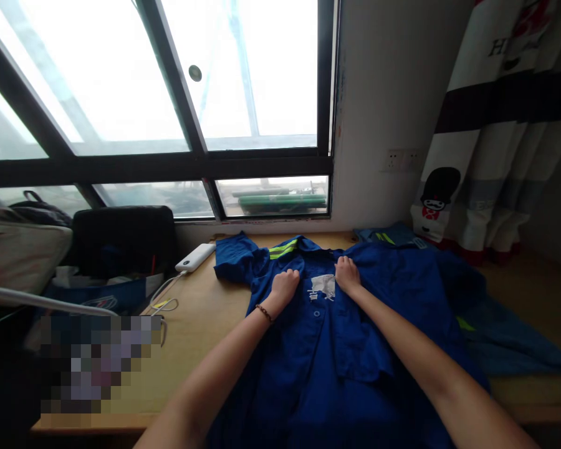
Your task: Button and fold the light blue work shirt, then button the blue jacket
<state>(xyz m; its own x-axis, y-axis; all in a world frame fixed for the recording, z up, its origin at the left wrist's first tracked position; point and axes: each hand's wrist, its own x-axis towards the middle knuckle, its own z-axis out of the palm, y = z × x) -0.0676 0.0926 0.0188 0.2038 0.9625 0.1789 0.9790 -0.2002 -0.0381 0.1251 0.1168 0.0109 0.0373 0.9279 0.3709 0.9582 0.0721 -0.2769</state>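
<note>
A blue work shirt (308, 374) with a yellow-green reflective strip lies spread over the wooden table, its lower part reaching the near edge. My left hand (286, 284) is closed on the shirt's cloth near the collar, left of a white label (323, 285). On the label's other side, my right hand (347, 274) pinches the cloth as well. A button shows on the shirt front below the label. The fingertips of both hands are partly hidden in the fabric.
More blue garments (514, 337) with reflective strips lie at the right. A white power bank (195, 257) with a cable rests on the table (187, 337) at left. Beyond stand a black bag (124, 231) and a window. A patterned curtain (477, 156) hangs at right.
</note>
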